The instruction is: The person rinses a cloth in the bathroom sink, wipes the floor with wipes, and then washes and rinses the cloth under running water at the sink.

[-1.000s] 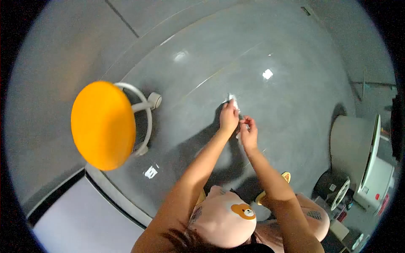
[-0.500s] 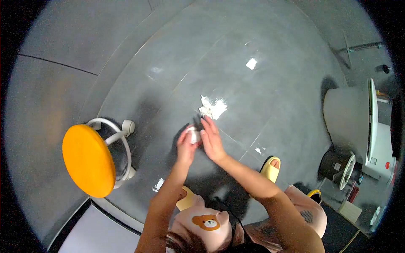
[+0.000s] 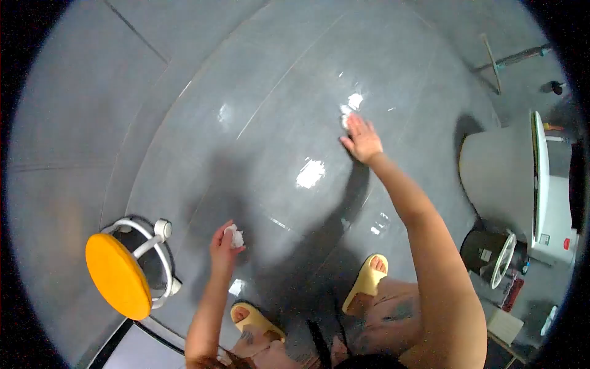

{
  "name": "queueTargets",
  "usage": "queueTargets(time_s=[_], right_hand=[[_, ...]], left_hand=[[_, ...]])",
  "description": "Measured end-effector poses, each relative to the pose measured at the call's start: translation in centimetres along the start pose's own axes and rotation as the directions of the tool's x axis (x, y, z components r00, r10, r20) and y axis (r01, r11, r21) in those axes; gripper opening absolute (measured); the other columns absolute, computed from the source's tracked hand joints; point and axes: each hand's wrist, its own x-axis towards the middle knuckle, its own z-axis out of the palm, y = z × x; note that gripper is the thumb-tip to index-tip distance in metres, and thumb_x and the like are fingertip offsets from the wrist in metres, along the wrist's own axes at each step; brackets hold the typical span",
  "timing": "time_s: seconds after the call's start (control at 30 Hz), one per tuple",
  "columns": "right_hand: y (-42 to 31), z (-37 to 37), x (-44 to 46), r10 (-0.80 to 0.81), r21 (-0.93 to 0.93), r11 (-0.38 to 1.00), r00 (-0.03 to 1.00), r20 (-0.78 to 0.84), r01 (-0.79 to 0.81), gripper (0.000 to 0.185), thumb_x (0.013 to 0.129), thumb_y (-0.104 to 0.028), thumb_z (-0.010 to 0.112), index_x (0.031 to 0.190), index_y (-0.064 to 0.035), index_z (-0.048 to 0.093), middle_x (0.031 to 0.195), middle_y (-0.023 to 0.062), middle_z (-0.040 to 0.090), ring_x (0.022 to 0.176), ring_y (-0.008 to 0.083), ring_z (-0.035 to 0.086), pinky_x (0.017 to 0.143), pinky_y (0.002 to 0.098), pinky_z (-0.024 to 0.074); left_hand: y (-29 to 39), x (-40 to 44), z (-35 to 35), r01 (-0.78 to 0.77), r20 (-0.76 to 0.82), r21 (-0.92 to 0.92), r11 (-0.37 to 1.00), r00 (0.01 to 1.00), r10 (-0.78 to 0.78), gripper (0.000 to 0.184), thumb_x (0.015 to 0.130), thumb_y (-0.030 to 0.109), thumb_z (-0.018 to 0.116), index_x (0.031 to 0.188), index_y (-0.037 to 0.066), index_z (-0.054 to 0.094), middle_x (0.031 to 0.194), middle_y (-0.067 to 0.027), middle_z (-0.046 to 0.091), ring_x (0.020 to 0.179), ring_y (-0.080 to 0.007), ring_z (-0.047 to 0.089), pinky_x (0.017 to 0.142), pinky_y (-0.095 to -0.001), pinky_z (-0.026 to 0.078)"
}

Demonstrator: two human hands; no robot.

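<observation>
My left hand (image 3: pixel 222 246) is closed around a crumpled white tissue (image 3: pixel 234 236) above the floor at the lower left. My right hand (image 3: pixel 362 140) reaches forward with its fingers stretched out, low over the grey floor (image 3: pixel 276 184). Another white tissue (image 3: pixel 345 117) shows at its fingertips, partly covered by them; whether the fingers press it on the floor is hard to tell. Bright white light reflections lie on the floor just beyond that tissue and between my two hands.
An orange round stool (image 3: pixel 118 277) with white casters stands at the left. On the right are a white appliance (image 3: pixel 501 166), a dark bin (image 3: pixel 485 253) and a small light box (image 3: pixel 505 326). My feet in yellow slippers (image 3: pixel 369 280) are below.
My hands, close together before, are now apart. The right one has moved forward to the right with a tissue, the left one back to the left with another. The view has shifted, too.
</observation>
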Motion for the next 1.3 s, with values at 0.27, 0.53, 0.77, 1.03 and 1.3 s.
queueTargets(time_s=[0.27,0.53,0.77,1.03,1.3], right_hand=[[1.3,2.2,-6.0,-0.223,0.256,0.945,0.973,0.053,0.202,0.07,0.079,-0.039,0.052,0.133,-0.0022,0.026,0.139,0.0144,0.025,0.127,0.0278,0.026,0.105,0.041,0.0198],[9.2,3.1,-2.2,0.056,0.183,0.983,0.986,-0.158,-0.026,0.062,0.084,-0.037,0.046,0.13,0.0004,0.029,0.138,0.016,0.027,0.126,0.0275,0.027,0.104,0.0416,0.0198],[14.7,4.6,-5.3,0.412,0.301,0.898,0.851,-0.327,-0.319,0.027,0.084,-0.016,0.044,0.103,0.0017,0.054,0.105,0.0179,0.055,0.091,0.0309,0.054,0.08,0.0408,0.0438],[6.3,4.8,-17.6,0.52,0.564,0.727,0.851,-0.079,-0.392,0.007,0.072,-0.008,0.054,0.079,-0.0058,0.056,0.088,0.0074,0.057,0.082,0.0291,0.053,0.066,0.0396,0.0469],[10.9,5.5,-28.3,0.842,0.717,0.512,0.441,-0.31,-0.473,0.011,0.073,-0.004,0.059,0.084,0.0009,0.059,0.086,0.0143,0.056,0.075,0.0271,0.056,0.066,0.0337,0.047]], left_hand=[[7.5,0.1,10.7,0.005,0.129,0.2,0.98,0.991,-0.031,0.028,0.088,0.021,0.048,0.114,0.011,0.053,0.098,-0.0036,0.056,0.085,-0.0131,0.055,0.064,-0.0276,0.051],[7.9,1.2,19.9,0.019,0.219,0.497,0.867,0.965,-0.146,0.025,0.087,0.017,0.049,0.112,0.014,0.055,0.097,-0.0028,0.057,0.082,-0.0128,0.056,0.063,-0.0283,0.051],[7.0,2.9,27.0,0.014,0.376,0.387,0.922,0.91,-0.172,0.029,0.088,0.021,0.048,0.114,0.01,0.053,0.101,-0.0035,0.056,0.085,-0.0126,0.055,0.063,-0.0284,0.051],[0.8,1.9,35.4,0.131,0.503,0.336,0.933,0.812,-0.296,0.031,0.088,0.024,0.047,0.116,0.01,0.05,0.1,-0.0027,0.056,0.087,-0.0139,0.053,0.066,-0.0306,0.05],[-3.1,0.4,40.1,0.142,0.628,0.358,0.923,0.695,-0.35,0.031,0.088,0.025,0.047,0.114,0.01,0.049,0.1,-0.0032,0.055,0.087,-0.0158,0.054,0.068,-0.034,0.049]])
